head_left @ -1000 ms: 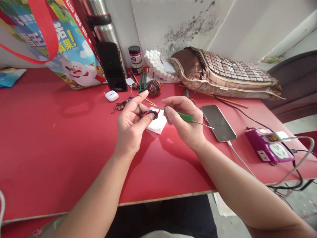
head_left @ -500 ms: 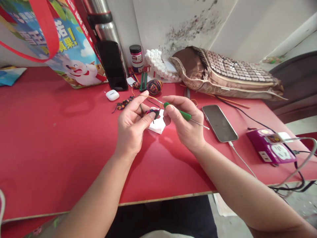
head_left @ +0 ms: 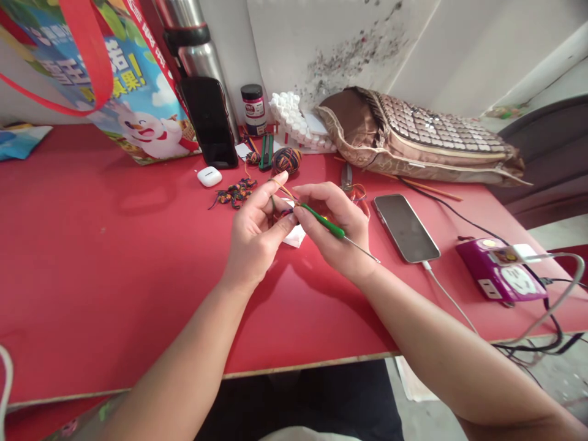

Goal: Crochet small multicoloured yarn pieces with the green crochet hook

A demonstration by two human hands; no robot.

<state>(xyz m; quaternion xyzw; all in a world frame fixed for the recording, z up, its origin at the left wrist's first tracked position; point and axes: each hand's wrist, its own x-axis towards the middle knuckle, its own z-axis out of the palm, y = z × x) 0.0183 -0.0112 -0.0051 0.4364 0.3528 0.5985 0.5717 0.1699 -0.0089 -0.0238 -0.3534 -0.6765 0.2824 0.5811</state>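
Note:
My left hand (head_left: 257, 236) pinches a small dark multicoloured crochet piece (head_left: 285, 213), mostly covered by the fingers. Yarn passes over its raised index finger. In my right hand (head_left: 337, 229) is a crochet hook (head_left: 324, 222) with a green handle, its bare metal end sticking out toward my wrist. The hook's working tip is hidden at the crochet piece, where both hands meet. Below them lies a folded white paper (head_left: 294, 237). Behind sits a multicoloured ball of yarn (head_left: 287, 160), and a finished-looking crocheted strip (head_left: 234, 193) rests to the left.
On the red table (head_left: 114, 275) stand a black phone (head_left: 209, 122), a steel flask (head_left: 197, 55), a jar (head_left: 254, 110) and a printed bag (head_left: 147, 122). A white earbud case (head_left: 209, 176) is near. Rightward are a charging phone (head_left: 407, 228), a purple power socket (head_left: 500, 269) and a brown cushion (head_left: 422, 135).
My right hand has moved left and closer to my left hand, bringing the hook to the crochet piece. The handle now slopes more steeply. My left hand has shifted slightly right.

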